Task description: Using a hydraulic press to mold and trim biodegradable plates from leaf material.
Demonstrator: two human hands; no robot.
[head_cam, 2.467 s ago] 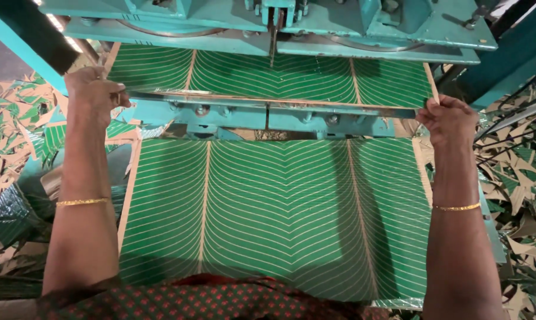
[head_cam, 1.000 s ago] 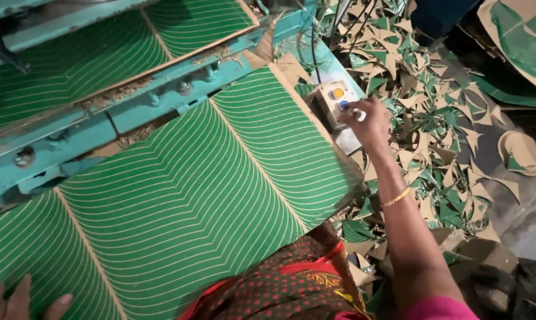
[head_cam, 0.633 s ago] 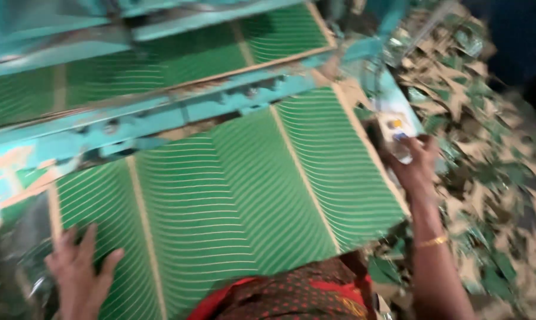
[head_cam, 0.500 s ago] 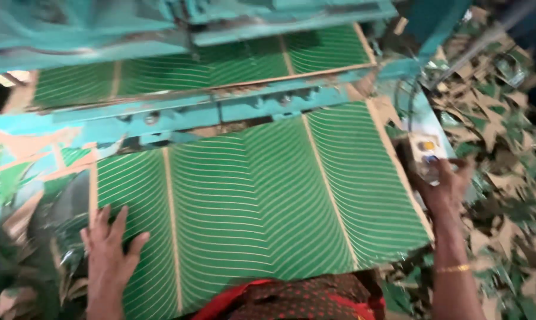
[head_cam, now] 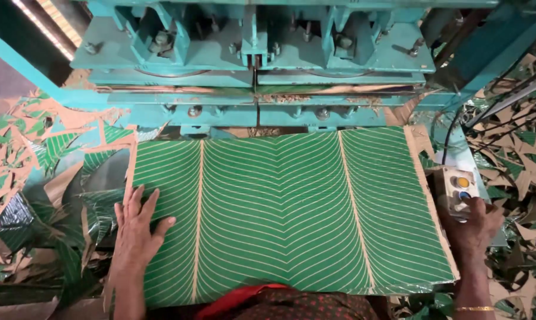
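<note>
**Green leaf-print sheet lying flat before the press, one hand on each side**

Nearest you, your left hand (head_cam: 136,228) lies palm down on the sheet's near left corner, fingers spread and flat; it presses on the sheet and clasps nothing. Your right hand (head_cam: 474,228), a gold bangle (head_cam: 474,309) at its wrist, sits off the sheet's right edge, fingers curled loosely up against the small control box (head_cam: 457,191), at or near its blue button; whether a fingertip actually presses it, you cannot tell.

Between the hands lies the green sheet (head_cam: 285,213). Its long axis runs left to right, parallel to the machine's front. It is printed green with fine pale lines that curve away from three pale ribs; these ribs run from near to far, toward the press. A bare tan margin borders its right edge. The surface lies flat, and its far edge meets the machine's base.

Beyond it stands the teal press (head_cam: 256,65), its head down over a narrow slot. Green and tan offcuts (head_cam: 517,160) litter both sides.
</note>
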